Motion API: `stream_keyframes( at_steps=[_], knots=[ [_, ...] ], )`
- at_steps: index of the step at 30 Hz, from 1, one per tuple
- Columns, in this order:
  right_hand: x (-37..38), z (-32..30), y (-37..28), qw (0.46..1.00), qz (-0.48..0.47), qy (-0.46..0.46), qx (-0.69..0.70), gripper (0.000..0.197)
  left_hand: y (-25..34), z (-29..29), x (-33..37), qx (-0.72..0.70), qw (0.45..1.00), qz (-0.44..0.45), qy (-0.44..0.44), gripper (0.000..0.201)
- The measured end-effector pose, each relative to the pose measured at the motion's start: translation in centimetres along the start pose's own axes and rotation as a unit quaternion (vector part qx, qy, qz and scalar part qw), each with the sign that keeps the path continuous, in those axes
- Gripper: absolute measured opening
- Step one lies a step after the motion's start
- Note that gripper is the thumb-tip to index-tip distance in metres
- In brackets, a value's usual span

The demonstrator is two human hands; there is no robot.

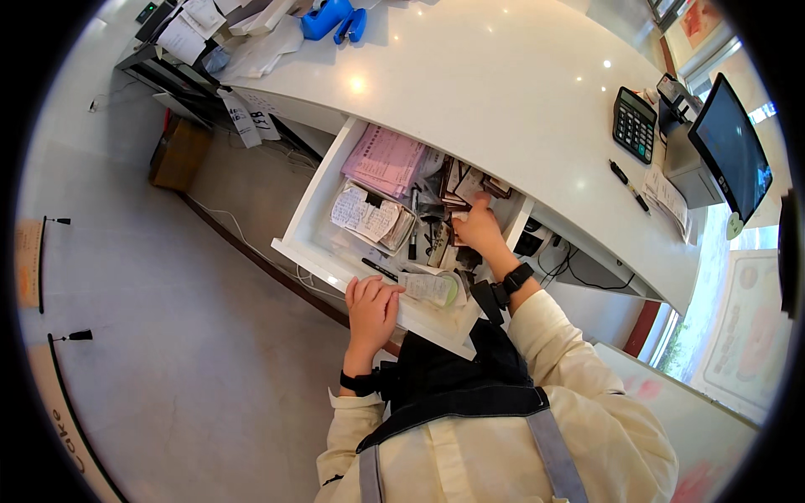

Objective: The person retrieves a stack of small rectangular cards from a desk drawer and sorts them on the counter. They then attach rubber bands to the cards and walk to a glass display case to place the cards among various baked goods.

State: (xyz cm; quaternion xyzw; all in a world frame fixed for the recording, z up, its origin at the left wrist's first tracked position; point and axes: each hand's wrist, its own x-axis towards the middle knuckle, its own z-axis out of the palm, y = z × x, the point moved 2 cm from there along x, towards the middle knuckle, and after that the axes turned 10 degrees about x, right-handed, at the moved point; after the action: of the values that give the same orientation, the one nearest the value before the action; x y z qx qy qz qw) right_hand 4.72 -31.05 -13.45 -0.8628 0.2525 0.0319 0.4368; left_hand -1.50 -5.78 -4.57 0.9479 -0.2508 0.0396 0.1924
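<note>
Cream shirt (pixel 423 461) fills the foreground. Left hand (pixel 373 314) lies over the open drawer's (pixel 319 182) front, fingers slightly spread; right hand (pixel 481 231) touches brown-and-white packs (pixel 470 186), its grip unclear.

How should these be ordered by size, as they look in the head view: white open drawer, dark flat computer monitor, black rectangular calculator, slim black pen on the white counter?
White open drawer
Dark flat computer monitor
Black rectangular calculator
Slim black pen
</note>
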Motion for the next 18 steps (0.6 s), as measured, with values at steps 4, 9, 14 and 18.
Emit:
stream_keyframes(
  at_steps=[4,9,14,18],
  knots=[
    [0.2,-1.3,-0.6,0.989,0.073,-0.011,0.128,0.082,-0.1,0.0,-0.2,-0.003,1.0,-0.008,-0.002,0.012],
    [0.2,-1.5,0.0,0.977,0.13,-0.048,0.159,0.078,-0.3,0.3,-0.8,-0.003,1.0,-0.006,0.001,0.014],
    [-1.2,-1.7,-1.8,0.924,0.168,-0.024,0.344,0.045,-0.5,0.5,-1.4,0.015,1.0,-0.008,0.014,0.012],
    [1.4,0.3,0.9,0.724,0.231,-0.122,0.638,0.033,-0.2,0.4,-1.5,0.012,0.999,-0.011,0.033,0.012]
  ],
)
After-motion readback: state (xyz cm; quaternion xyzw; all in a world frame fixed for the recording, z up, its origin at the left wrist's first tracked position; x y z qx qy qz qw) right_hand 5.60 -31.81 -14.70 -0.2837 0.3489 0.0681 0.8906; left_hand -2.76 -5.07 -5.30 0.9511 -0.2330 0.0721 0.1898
